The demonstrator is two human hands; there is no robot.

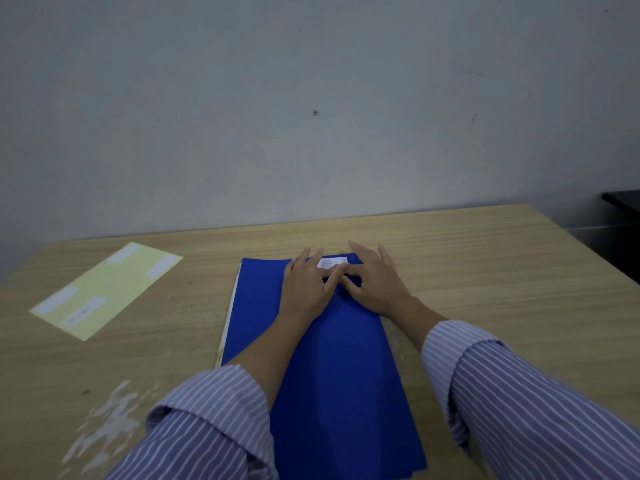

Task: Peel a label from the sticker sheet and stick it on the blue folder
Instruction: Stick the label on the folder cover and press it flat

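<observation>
A blue folder point(332, 368) lies lengthwise on the wooden table in front of me. A small white label point(331, 262) with writing sits on the folder near its far edge. My left hand point(306, 289) and my right hand point(375, 282) both rest flat on the folder's far end, fingers spread, with fingertips touching the label. Neither hand grips anything. The yellow sticker sheet point(107, 289) lies on the table to the left, with several pale labels on it, apart from both hands.
The wooden table point(502, 271) runs to a grey wall just behind the folder. A dark piece of furniture point(623, 209) stands past the table's right edge. White paper edges point(228, 317) show along the folder's left side. Worn patches mark the near left tabletop.
</observation>
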